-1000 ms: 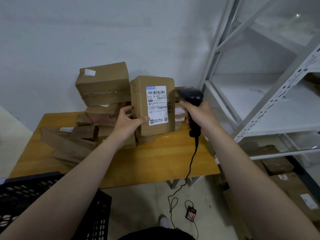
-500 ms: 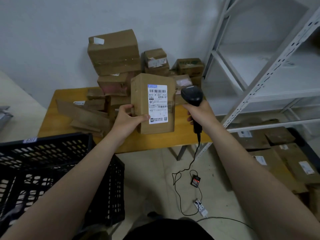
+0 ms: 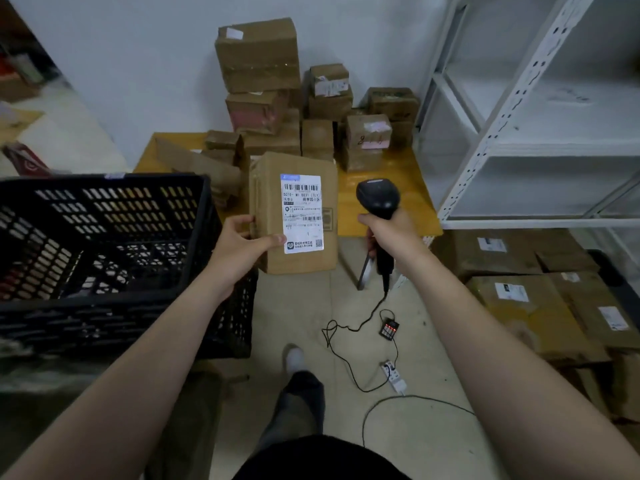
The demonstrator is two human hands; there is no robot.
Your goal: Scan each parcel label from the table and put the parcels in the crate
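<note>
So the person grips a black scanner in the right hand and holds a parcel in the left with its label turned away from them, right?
Not quite. The head view shows the label on the parcel facing the person, not away. The rest holds: right hand grips the black scanner, left hand holds the parcel.

Both bare forearms reach forward, the left from the lower left corner of the view and the right from the lower right. The left hand (image 3: 242, 244) grips the left edge of an upright brown cardboard parcel with a white printed label (image 3: 298, 216); its thumb lies across the front face with the tip at the label's lower left corner, and the other fingers curl around the side. The right hand (image 3: 391, 230) is closed around the handle of a black handheld barcode scanner (image 3: 378, 200), whose head stands above the fist, just right of the parcel.
</note>
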